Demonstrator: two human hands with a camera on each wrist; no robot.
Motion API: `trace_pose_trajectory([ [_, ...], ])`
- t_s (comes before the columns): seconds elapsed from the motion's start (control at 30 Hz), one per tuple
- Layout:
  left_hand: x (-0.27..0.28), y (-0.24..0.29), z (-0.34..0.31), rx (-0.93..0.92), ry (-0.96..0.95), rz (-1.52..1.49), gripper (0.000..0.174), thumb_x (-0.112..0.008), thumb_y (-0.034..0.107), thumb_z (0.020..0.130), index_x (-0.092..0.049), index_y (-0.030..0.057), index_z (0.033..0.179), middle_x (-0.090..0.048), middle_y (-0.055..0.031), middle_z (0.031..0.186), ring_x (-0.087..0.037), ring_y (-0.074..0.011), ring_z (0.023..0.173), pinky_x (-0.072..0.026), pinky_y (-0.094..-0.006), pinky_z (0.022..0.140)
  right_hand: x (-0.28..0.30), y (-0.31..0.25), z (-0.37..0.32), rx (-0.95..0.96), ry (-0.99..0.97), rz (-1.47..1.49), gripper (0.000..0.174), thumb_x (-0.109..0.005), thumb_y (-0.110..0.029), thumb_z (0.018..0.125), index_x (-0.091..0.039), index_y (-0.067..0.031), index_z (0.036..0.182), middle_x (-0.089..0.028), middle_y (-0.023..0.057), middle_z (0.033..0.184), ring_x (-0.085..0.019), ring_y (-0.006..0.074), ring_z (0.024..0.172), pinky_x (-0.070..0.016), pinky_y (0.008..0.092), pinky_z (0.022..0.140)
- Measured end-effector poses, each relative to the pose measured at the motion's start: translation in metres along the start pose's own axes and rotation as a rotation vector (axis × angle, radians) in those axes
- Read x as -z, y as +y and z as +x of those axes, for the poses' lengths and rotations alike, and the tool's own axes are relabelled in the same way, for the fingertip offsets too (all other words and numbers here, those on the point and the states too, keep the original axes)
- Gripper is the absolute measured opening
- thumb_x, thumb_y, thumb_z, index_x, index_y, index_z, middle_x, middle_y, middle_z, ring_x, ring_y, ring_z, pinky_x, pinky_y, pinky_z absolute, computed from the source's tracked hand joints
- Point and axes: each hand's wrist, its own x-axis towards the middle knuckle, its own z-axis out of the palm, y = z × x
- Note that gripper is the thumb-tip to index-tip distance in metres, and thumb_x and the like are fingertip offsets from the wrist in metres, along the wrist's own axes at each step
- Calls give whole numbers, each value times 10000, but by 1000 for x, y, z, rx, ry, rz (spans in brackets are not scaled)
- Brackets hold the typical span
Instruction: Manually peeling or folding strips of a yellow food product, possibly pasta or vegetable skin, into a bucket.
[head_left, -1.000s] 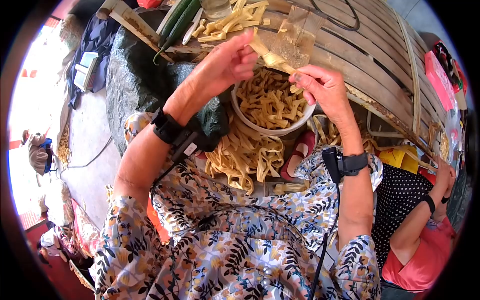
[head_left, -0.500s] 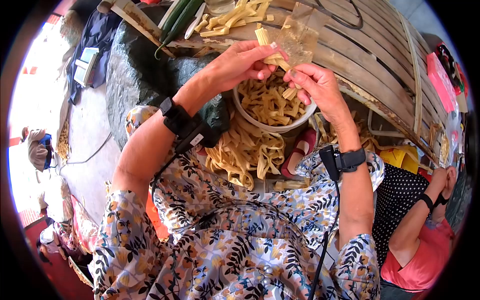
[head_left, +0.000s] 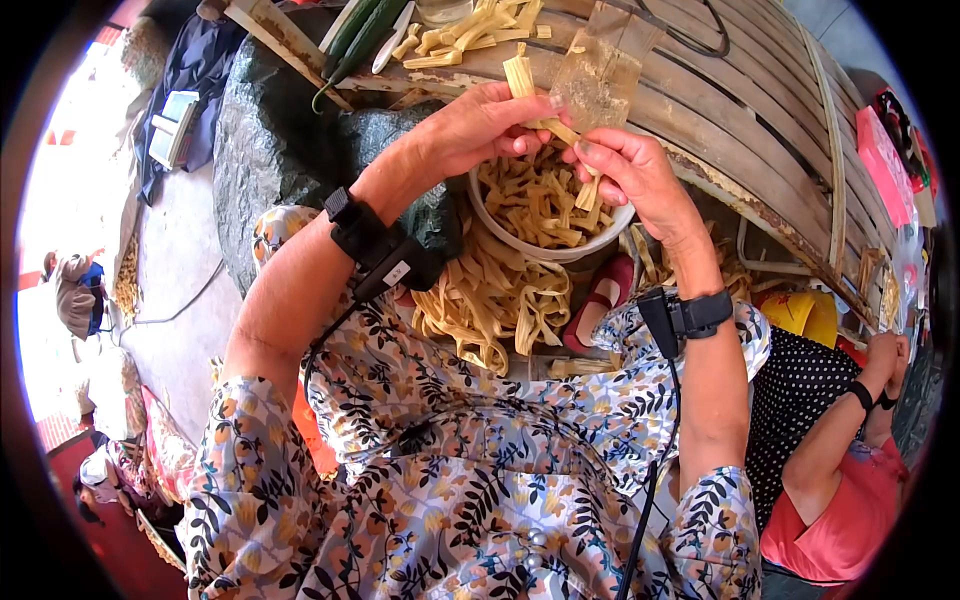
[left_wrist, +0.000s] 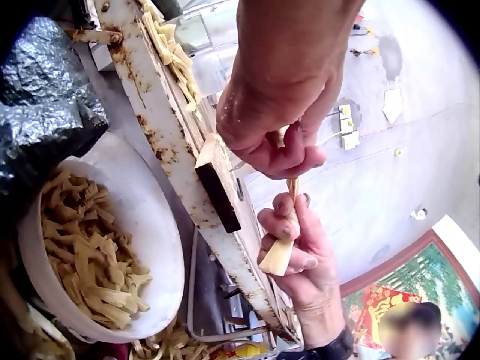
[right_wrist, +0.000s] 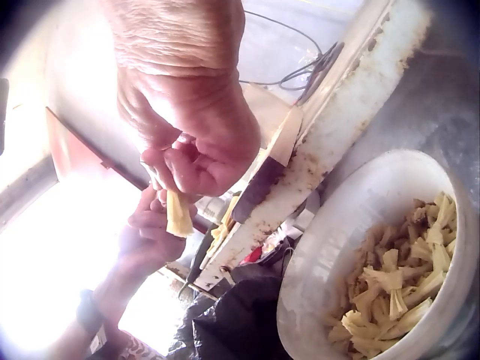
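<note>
A flat, ribbed, pale yellow strip (head_left: 519, 77) is stretched between the two hands over a white tub. My left hand (head_left: 485, 125) pinches its upper part, with the broad end sticking up past the thumb. Close beside it, my right hand (head_left: 645, 185) pinches the lower part between thumb and fingers. In the left wrist view the strip narrows to a twist between the hands, and its flared tail (left_wrist: 277, 257) hangs out of the right hand. Below, the tub (head_left: 560, 257) holds many short knotted yellow pieces (right_wrist: 394, 289).
Long loose yellow strips (head_left: 490, 310) lie in front of the tub. A slatted wooden bench (head_left: 740, 130) with a rusty edge stands behind it, bearing cut strips (head_left: 480, 35) and green cucumbers (head_left: 365, 40). Dark plastic sheeting (head_left: 260, 170) is at left; another person (head_left: 840, 480) sits at right.
My left hand has come down and right, closer to my right hand, and now pinches the strip's upper part. The strip's lower tail has turned to hang more steeply below the right fingers.
</note>
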Motion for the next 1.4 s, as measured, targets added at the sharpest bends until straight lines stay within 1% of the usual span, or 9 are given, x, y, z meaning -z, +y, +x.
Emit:
trace_pose_trajectory([
  [0.27, 9, -4, 0, -75, 82, 113, 260, -533, 244, 880, -601, 0, 941, -538, 6, 696, -418, -28, 518, -333, -160, 471, 5, -2, -3, 4, 79, -44, 207, -575, -202, 847, -646, -11, 884, -536, -13, 640, -349, 8, 445, -270, 149, 405],
  [0.47, 3, 2, -4, -86, 143, 201, 302, -496, 287, 900, -604, 9, 949, -538, 1, 707, -451, -39, 551, -363, -155, 498, 4, 2, -1, 45, 82, -153, 228, -581, -211, 845, -634, -6, 929, -562, 5, 671, -395, 28, 455, -326, 168, 422],
  [0.57, 6, 1, -4, -74, 32, 214, 316, -476, 307, 908, -601, 21, 955, -530, 2, 704, -458, -43, 563, -364, -149, 505, -1, -13, -6, -5, 148, -384, 254, -588, -224, 842, -619, -6, 969, -572, 15, 688, -438, 49, 494, -368, 193, 450],
  [0.67, -4, 1, -6, -17, -54, 192, 335, -454, 326, 915, -592, 25, 962, -516, 5, 693, -446, -46, 559, -365, -151, 513, 24, 5, 6, 219, 268, -446, 300, -609, -261, 828, -609, -9, 991, -569, 15, 686, -465, 59, 541, -384, 205, 480],
  [0.8, -16, -8, -4, 52, -176, 131, 378, -412, 351, 927, -575, 10, 940, -487, 3, 660, -411, -47, 534, -342, -167, 502, -2, -11, 10, 93, 133, -83, 274, -624, -258, 818, -624, -3, 918, -545, 4, 643, -425, 37, 537, -336, 182, 474],
  [1.07, -28, -7, 0, 44, -198, 3, 355, -416, 311, 928, -580, -4, 941, -493, 3, 637, -404, -49, 519, -329, -168, 478, 0, -5, 20, 200, 332, 291, 136, -663, -128, 772, -633, 5, 769, -515, -12, 623, -383, 19, 486, -274, 160, 423],
  [1.23, -29, -7, -1, 30, -128, -12, 343, -428, 305, 926, -585, 1, 942, -499, 12, 635, -408, -41, 524, -330, -166, 468, 1, -2, 25, 190, 314, 219, 166, -646, -157, 792, -627, 6, 817, -564, 13, 676, -464, 34, 533, -362, 161, 463],
  [1.33, -22, -6, -3, 24, 62, -39, 317, -458, 295, 917, -586, 7, 952, -493, 24, 634, -408, -34, 532, -328, -160, 476, -4, -7, 20, 197, 293, 35, 209, -627, -193, 812, -623, 7, 869, -606, 43, 730, -534, 52, 590, -427, 175, 516],
  [1.4, -6, -7, 1, -41, -7, 2, 286, -496, 277, 902, -595, 12, 944, -490, 32, 648, -413, -26, 541, -329, -152, 492, -5, -10, 9, 157, 239, -80, 230, -613, -208, 826, -621, 8, 903, -625, 60, 755, -567, 63, 631, -458, 187, 553],
])
